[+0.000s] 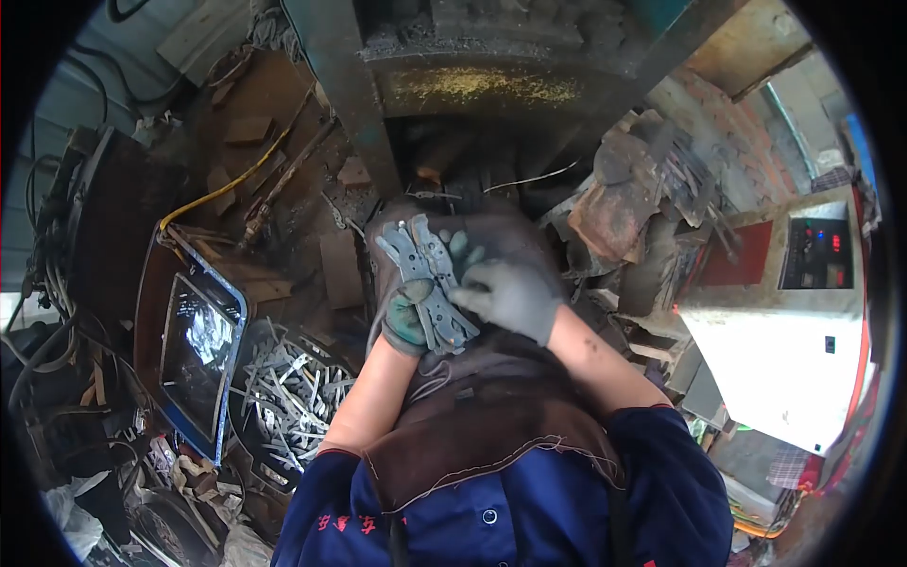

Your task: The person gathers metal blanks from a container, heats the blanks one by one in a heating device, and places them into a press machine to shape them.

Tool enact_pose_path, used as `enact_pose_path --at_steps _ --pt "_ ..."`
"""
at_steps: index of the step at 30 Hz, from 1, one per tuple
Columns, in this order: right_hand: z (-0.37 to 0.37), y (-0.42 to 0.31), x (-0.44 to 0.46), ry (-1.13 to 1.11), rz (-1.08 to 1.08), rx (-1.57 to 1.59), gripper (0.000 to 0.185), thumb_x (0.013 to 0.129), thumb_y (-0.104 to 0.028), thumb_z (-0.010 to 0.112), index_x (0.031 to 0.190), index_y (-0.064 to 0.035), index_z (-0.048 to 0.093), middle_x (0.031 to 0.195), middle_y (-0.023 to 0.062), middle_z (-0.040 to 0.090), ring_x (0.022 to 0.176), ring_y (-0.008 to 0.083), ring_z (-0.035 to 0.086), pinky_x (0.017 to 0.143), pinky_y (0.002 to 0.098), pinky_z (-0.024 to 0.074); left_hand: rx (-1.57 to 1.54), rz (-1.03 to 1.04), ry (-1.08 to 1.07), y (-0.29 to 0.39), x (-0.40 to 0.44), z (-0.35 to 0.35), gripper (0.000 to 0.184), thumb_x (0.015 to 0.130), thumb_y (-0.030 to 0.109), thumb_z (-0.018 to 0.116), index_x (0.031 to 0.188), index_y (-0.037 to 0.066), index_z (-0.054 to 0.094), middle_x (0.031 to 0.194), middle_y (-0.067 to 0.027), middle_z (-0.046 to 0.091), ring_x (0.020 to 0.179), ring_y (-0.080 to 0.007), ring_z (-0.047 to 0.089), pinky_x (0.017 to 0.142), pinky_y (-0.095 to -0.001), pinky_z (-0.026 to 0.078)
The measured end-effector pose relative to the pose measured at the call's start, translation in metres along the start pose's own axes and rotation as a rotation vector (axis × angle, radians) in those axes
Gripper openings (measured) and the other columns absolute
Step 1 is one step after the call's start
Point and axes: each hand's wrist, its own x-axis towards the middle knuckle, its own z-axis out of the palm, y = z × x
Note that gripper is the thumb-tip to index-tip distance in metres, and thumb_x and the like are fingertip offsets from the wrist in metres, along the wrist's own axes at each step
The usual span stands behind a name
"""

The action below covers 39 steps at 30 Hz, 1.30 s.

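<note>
My left hand point(408, 317), in a grey and green work glove, is closed around several grey metal parts point(430, 283) above my lap. They are long stamped pieces with holes and flared ends, lying side by side; their exact kind I cannot tell. My right hand point(510, 293), in a grey glove with greenish fingertips, is just to the right of them. Its thumb points at the parts' right edge and its fingers are spread apart. Whether it touches them is unclear. Below both hands a dark brown apron point(491, 416) covers my lap.
At left, a bin point(293, 392) holds many thin metal strips, beside a blue-rimmed tray point(236, 350). A dark machine frame point(368, 113) rises ahead, with yellow specks on its crossbar. To the right are a rusty metal piece point(609, 217) and a white control cabinet point(784, 331) with red digits.
</note>
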Motion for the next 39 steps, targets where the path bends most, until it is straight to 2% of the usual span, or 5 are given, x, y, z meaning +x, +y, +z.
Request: enact_pose_path --at_steps 6,8,18,25,39 --pt "0.015 0.018 -0.003 0.326 -0.034 0.04 0.024 0.089 -0.029 0.063 0.085 -0.0061 0.065 0.078 0.0126 0.067 0.069 0.0284 0.066 0.063 0.0404 0.051 0.104 -0.122 -0.021 0.009 -0.013 -0.036 0.081 0.074 0.021 0.078 0.145 0.017 0.038 0.152 -0.0056 0.035 0.131 -0.0291 0.043 0.112 -0.0464 0.036" --pt "-0.02 0.015 -0.02 0.205 0.431 0.784 0.025 0.095 -0.03 0.059 0.089 -0.0064 0.063 0.07 0.0073 0.064 0.056 0.0161 0.062 0.048 0.0316 0.0458 0.033 -0.052 -0.206 -0.003 0.003 -0.004 0.079 0.073 0.017 0.078 0.143 0.019 0.042 0.145 -0.0035 0.044 0.123 -0.0267 0.05 0.108 -0.0468 0.039" --pt "-0.092 0.182 -0.111 1.396 0.537 0.866 0.018 0.093 -0.022 0.062 0.098 -0.0045 0.061 0.072 0.0009 0.055 0.059 0.0077 0.048 0.053 0.0231 0.0386 -0.01 -0.103 -0.074 -0.004 -0.001 0.013 0.069 0.078 0.009 0.074 0.14 0.018 0.046 0.138 0.0 0.054 0.129 -0.0261 0.051 0.112 -0.0485 0.036" --pt "-0.112 0.211 -0.135 1.188 0.561 1.451 0.021 0.097 -0.026 0.059 0.096 -0.006 0.065 0.074 0.0005 0.061 0.056 0.0088 0.051 0.051 0.0212 0.0405 0.023 -0.108 -0.059 -0.005 0.0 0.012 0.07 0.077 0.007 0.074 0.14 0.018 0.045 0.137 -0.0006 0.054 0.128 -0.0262 0.051 0.111 -0.0485 0.037" --pt "-0.158 0.101 0.036 0.832 0.202 0.939 0.032 0.097 -0.032 0.058 0.09 -0.0011 0.062 0.062 0.0039 0.056 0.044 0.0114 0.048 0.039 0.0265 0.0344 0.026 -0.053 -0.006 0.0 -0.001 0.017 0.071 0.074 0.008 0.074 0.139 0.016 0.047 0.133 -0.0023 0.057 0.122 -0.0273 0.055 0.106 -0.0478 0.043"
